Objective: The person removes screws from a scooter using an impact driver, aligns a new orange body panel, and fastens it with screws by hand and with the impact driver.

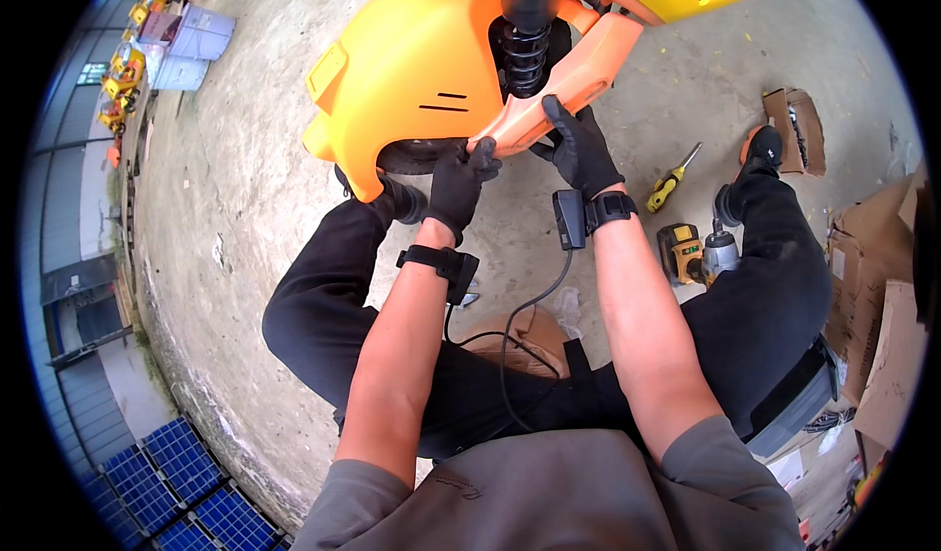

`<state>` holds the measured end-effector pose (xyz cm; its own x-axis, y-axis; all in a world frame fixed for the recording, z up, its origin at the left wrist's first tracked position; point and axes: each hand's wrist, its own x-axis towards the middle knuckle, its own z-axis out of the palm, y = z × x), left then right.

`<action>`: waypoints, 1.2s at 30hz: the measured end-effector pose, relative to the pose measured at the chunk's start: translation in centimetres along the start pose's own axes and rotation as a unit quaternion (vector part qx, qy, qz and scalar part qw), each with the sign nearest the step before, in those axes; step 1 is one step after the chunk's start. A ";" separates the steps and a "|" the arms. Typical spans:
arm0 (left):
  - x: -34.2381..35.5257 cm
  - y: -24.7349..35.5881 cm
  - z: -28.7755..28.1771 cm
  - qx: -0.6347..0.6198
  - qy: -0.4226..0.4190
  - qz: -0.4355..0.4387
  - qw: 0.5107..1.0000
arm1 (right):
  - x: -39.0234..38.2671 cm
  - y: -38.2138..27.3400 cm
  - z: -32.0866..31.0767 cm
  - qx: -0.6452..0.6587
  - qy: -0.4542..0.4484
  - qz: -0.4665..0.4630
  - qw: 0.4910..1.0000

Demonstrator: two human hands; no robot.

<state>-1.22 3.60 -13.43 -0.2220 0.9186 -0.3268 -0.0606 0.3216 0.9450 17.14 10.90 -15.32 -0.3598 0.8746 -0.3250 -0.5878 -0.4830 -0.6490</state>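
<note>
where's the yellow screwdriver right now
In the head view, the yellow screwdriver lies on the floor right of the person's right hand, just beyond the cordless tool.

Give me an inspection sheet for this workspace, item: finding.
Surface: grey concrete floor, scuffed and marked.
Job's things: orange cover beside a black coil shock absorber and an orange fender; fastening can't be told.
Clutter: yellow-black screwdriver, cordless power tool and open cardboard box, on the right.
Grips: both gloved; left grip on the cover's lower end, right grip on its near edge.
Cables: black cable hangs from right wrist device toward the lap; far end unclear.
Surroundings: cardboard right, blue gridded items lower left.
</note>
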 end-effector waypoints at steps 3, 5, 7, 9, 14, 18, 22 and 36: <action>-0.2 0.5 0.1 0.024 0.008 0.016 1.000 | 0.1 0.2 0.0 0.003 0.002 -0.003 1.000; -0.3 0.9 0.1 0.070 0.014 0.024 0.997 | 0.1 0.1 0.1 0.006 0.001 -0.005 1.000; -0.3 1.0 0.3 0.065 0.033 0.040 0.997 | 0.2 0.3 0.0 0.010 0.007 -0.003 1.000; -0.3 1.1 0.4 0.057 0.045 0.045 0.996 | 0.2 0.3 0.1 0.013 0.009 -0.004 1.000; -0.3 1.0 0.3 0.061 0.060 0.033 0.996 | 0.4 0.4 0.4 -0.001 0.004 -0.014 1.000; -0.3 1.2 0.4 0.111 0.070 0.042 0.990 | 0.4 0.1 0.8 -0.005 -0.004 -0.010 1.000; -0.3 1.2 0.6 0.096 0.077 0.055 0.991 | 0.9 0.2 0.9 -0.017 -0.009 0.003 1.000; -0.5 2.7 2.2 0.154 0.150 0.090 0.972 | 0.7 0.1 1.3 -0.067 0.013 -0.058 0.996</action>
<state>0.86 4.54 -10.73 -0.4794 0.8726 -0.0934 0.2903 0.2581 0.9215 15.86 11.42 -14.77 -0.2751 0.9259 -0.2587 -0.5210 -0.3698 -0.7693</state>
